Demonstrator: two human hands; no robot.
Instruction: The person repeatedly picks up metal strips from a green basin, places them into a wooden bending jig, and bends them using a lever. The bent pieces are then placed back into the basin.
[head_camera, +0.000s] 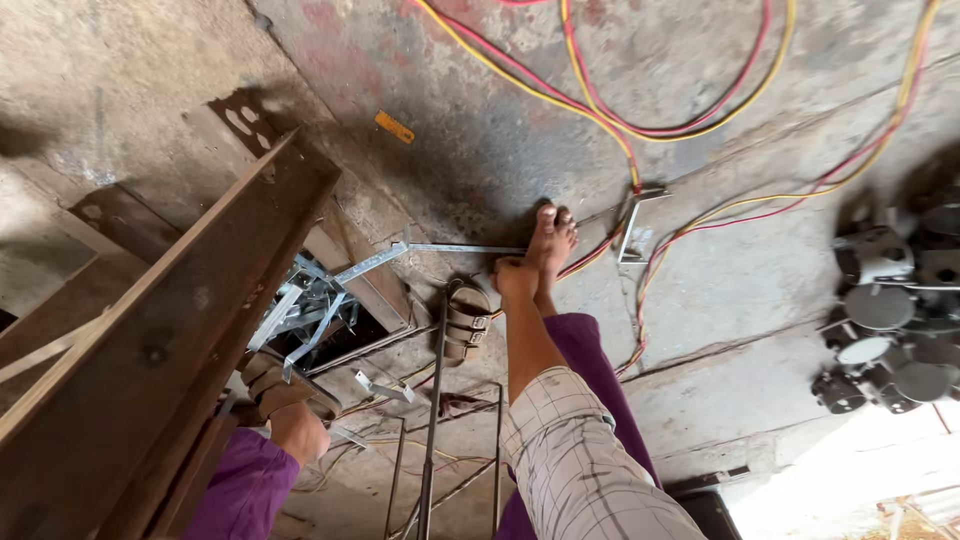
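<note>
Right hand: I see my right hand at the end of the checked sleeve, reached forward and closed around the near end of a thin metal rod, right beside my bare foot
Rod position: it lies flat on the concrete floor, touching the foot at one end and meeting a flat galvanised strip at the other
Long axis: the rod runs almost straight left from my right grip, towards the steel beam
Left hand: my left hand is low beside the beam, near a sandal; I cannot tell whether its fingers are curled on anything or just resting
Nearer hand: the right one, since it already has the rod; the left is well apart from it
Edges: the beam's flange walls off the left side, and a heap of bent metal brackets sits in the gap under it
Obstacles near the grip: a second sandal just below the rod, upright thin bars between my knees
Open room: bare floor ahead and right of the foot, crossed only by red and yellow cables; round grey housings lie well off right
</note>
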